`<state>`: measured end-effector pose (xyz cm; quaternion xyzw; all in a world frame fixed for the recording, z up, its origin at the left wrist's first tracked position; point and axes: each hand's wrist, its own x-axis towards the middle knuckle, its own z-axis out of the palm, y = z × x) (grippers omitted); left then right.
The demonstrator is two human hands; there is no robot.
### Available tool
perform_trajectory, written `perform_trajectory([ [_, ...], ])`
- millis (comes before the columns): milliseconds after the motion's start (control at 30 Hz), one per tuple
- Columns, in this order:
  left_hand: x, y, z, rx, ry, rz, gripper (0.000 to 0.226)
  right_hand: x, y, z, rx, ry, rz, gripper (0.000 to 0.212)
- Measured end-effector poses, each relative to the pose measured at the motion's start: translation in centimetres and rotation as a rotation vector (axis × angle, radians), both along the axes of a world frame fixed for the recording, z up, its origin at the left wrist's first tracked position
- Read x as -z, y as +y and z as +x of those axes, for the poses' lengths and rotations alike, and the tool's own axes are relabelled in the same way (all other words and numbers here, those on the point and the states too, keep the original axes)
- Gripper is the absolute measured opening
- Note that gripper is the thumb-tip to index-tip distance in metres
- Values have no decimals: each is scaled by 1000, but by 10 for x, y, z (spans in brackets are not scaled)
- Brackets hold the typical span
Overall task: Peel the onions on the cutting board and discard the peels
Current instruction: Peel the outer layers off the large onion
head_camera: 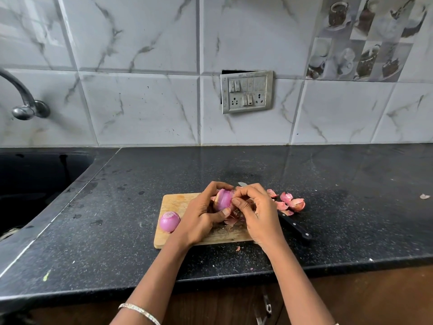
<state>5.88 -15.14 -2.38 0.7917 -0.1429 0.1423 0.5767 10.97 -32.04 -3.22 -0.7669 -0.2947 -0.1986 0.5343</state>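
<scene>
A wooden cutting board (pixel 178 202) lies on the black speckled surface (pixel 328 207), and everything else sits around it. Above the middle of the board, the person's left hand (pixel 199 216) curls around a purple onion (pixel 223 200), thumb pressed against its near side and fingers wrapped over the far side. The right hand (pixel 257 207) meets it from the other side, its fingertips pinching at the onion's right edge where the skin is. Both hands are clamped on the same onion, held a little above the board.

A second onion (pixel 169 221), already bare and glossy, rests on the board's left edge. Under the hands, scraps of peel (pixel 230 221) lie on the board's near half. Just off the board's right side, a pile of pink peels (pixel 291 204) sits on the surface. A knife (pixel 296 227) with a black riveted handle lies along the board's right edge, its handle pointing toward the person; its blade runs behind the right hand and the tip shows just beyond the fingers.

Far left of the board is a dark sink (pixel 35 184) with a metal tap (pixel 25 99) above it. On the marble-tiled wall behind the board is a switch panel (pixel 246 92). The left wrist wears a thin bangle (pixel 138 311)
</scene>
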Motion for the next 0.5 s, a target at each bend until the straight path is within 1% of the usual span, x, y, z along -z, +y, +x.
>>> perform_trajectory([
  [167, 1, 1, 2, -53, 13, -137, 44, 1, 1, -2, -38, -27, -47, 3],
  [333, 2, 2, 4, -74, 7, -140, 42, -2, 1, -6, -19, -25, -48, 4],
  [500, 1, 3, 3, -99, -7, -98, 44, -3, 0, -6, 15, 21, 69, 11],
])
